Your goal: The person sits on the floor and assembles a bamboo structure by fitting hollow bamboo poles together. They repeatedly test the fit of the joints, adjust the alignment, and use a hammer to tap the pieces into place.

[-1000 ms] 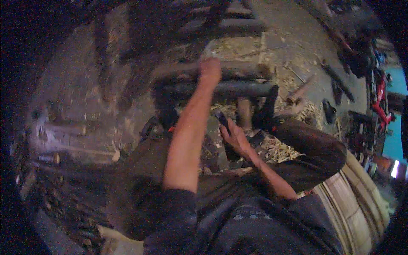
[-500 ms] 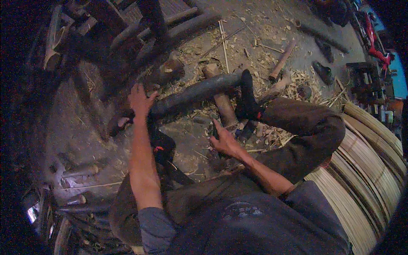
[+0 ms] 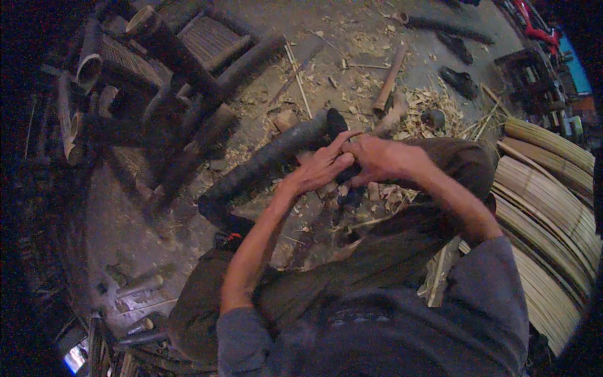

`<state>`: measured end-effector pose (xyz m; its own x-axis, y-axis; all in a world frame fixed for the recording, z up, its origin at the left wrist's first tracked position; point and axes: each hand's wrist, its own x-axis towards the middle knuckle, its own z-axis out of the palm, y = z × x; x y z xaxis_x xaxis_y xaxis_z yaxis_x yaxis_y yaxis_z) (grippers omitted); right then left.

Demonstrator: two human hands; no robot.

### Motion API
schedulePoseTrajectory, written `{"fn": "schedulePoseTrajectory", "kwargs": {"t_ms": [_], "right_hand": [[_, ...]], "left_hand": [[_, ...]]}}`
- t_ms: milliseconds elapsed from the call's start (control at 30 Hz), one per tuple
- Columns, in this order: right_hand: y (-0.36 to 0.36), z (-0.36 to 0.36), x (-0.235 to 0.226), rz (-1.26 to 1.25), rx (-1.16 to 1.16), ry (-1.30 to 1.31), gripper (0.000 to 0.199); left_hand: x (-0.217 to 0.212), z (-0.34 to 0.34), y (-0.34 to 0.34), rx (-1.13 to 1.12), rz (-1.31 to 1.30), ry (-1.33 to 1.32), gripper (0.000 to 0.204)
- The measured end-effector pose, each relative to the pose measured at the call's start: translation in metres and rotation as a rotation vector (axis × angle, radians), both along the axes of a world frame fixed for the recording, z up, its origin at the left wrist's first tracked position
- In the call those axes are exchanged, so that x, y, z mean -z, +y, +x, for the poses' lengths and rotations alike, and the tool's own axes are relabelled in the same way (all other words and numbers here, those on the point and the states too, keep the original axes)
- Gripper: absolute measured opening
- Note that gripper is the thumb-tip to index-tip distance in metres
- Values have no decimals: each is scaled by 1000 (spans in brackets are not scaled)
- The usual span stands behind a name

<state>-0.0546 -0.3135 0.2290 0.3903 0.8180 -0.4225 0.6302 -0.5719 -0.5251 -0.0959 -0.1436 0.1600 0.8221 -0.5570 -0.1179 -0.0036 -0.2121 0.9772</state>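
Long dark round bamboo pole [image 3: 270,160] lying on the shaving-strewn floor, axis running lower left to upper right — near end just under left hand [image 3: 320,169] and right hand [image 3: 377,158], both curled shut together on something small, unidentifiable

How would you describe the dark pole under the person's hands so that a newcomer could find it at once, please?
Start at the seated person's knees, where both hands meet. The left hand and right hand sit at the upper end of a thick dark pole slanting down-left across the shavings. It is darker and fatter than the pale cane beyond.
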Motion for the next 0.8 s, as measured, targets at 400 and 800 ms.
{"fn": "schedulePoseTrajectory", "kwargs": {"t_ms": [400, 800], "right_hand": [[-114, 106, 95, 44, 617, 118, 38], [-166, 67, 218, -124, 860, -141, 45]], "left_hand": [[70, -28, 4, -295, 222, -148, 65], [102, -16, -13, -538, 266, -207, 69]]}}
